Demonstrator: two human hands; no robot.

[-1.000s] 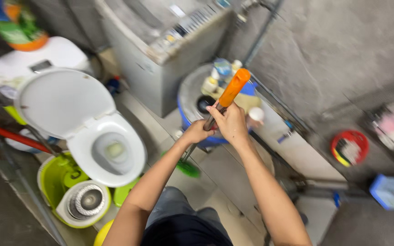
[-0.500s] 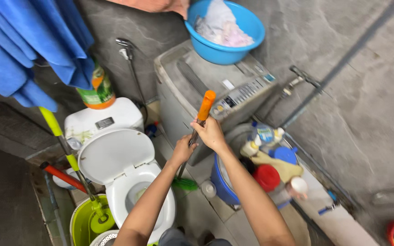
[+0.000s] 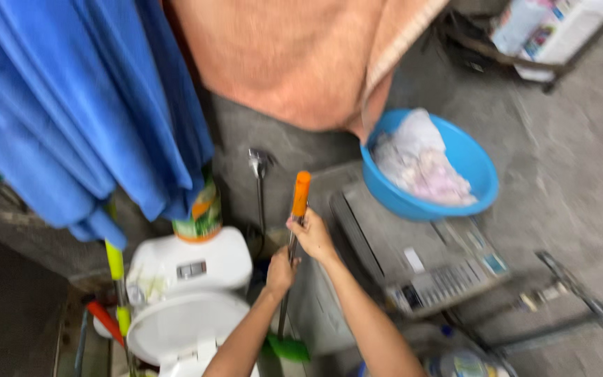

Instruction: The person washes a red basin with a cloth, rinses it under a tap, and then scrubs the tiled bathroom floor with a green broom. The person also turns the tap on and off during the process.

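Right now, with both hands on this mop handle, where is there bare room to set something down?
The freest patch is the grey washing machine lid, between the blue basin and the control panel. The toilet tank top has bare room beside the bottle. It is crowded between toilet and machine, where the left hand, right hand and mop handle stand.

The toilet (image 3: 186, 307) stood at the lower left, with a bottle (image 3: 200, 216) on its tank. Right of it, both hands held an upright pole (image 3: 292, 258), the right hand (image 3: 312, 237) above the left hand (image 3: 280, 271). Farther right, a basin (image 3: 430, 171) sat on the washing machine (image 3: 420, 262). Towels (image 3: 78, 105) hung above the toilet.
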